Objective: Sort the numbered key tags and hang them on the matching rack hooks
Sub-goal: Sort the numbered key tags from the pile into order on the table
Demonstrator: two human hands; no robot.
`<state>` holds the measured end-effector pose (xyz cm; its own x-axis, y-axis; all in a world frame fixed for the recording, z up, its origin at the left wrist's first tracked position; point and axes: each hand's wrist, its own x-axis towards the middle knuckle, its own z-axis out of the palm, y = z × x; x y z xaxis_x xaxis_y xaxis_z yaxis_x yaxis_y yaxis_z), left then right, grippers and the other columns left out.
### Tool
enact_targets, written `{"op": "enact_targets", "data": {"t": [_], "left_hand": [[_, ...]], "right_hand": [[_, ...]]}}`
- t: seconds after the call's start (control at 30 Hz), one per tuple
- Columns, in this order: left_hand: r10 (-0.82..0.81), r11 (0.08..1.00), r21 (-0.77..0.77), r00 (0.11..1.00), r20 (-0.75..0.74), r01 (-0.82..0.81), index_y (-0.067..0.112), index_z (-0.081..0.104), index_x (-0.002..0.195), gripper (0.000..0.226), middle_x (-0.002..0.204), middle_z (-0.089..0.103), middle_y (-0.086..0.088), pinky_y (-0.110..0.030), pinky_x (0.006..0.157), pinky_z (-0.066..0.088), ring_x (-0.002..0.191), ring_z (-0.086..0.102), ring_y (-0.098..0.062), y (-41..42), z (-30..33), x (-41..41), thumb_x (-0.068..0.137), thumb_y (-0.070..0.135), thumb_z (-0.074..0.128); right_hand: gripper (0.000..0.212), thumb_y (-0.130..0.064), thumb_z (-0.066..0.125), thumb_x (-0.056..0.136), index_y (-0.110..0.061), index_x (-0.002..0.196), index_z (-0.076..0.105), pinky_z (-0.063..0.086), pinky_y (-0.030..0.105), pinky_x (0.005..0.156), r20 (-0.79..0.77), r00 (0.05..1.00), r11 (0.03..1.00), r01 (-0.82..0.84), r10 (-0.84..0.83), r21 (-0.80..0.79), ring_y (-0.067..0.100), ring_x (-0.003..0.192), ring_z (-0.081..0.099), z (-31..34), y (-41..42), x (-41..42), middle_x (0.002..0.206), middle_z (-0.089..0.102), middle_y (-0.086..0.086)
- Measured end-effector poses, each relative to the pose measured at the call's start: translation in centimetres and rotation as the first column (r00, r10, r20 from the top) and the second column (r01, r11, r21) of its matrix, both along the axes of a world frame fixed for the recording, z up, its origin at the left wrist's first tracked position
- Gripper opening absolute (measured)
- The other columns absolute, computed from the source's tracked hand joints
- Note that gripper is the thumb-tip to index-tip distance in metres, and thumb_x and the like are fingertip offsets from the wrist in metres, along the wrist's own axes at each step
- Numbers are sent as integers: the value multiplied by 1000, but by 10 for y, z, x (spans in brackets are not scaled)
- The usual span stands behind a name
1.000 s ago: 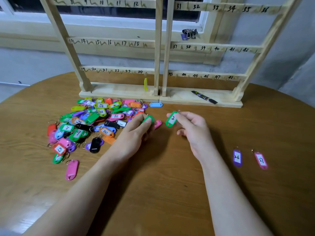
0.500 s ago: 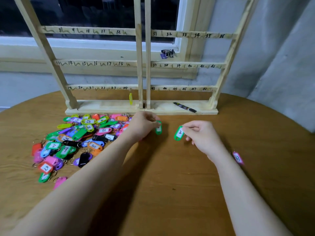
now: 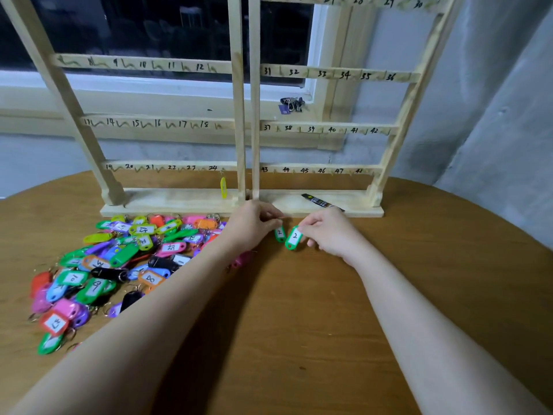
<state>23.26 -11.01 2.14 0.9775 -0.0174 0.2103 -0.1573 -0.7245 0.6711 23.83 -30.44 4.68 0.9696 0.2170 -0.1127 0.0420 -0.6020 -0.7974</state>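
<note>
My left hand pinches a small green key tag by its top, and the tag hangs just above the table. My right hand pinches a second green key tag marked 2, tilted, right beside the first. Both hands are in front of the base of the wooden rack, whose rails carry numbered hooks. A yellow tag hangs from the hook under 24. A heap of coloured numbered tags lies on the table to the left.
A black marker lies on the rack's base at the right. The round wooden table spreads toward me. A bunch of keys sits on the window sill behind the rack. A grey wall stands at the right.
Both hands have lifted their green tags away from the heap and toward the rack's base, and the tags have come close together. The view has tilted up, showing higher rails.
</note>
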Motion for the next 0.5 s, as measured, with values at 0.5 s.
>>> {"op": "enact_targets", "data": {"t": [0.5], "left_hand": [[-60, 964, 263, 992, 114, 28, 29, 72, 101, 24, 98, 63, 10, -29, 84, 48, 95, 56, -11, 60, -8, -83, 84, 47, 76]], "right_hand": [[12, -22, 65, 96, -17, 90, 74, 53, 31, 77, 159, 987, 971, 41, -4, -234, 17, 91, 65, -10, 30, 18, 107, 72, -3]]}}
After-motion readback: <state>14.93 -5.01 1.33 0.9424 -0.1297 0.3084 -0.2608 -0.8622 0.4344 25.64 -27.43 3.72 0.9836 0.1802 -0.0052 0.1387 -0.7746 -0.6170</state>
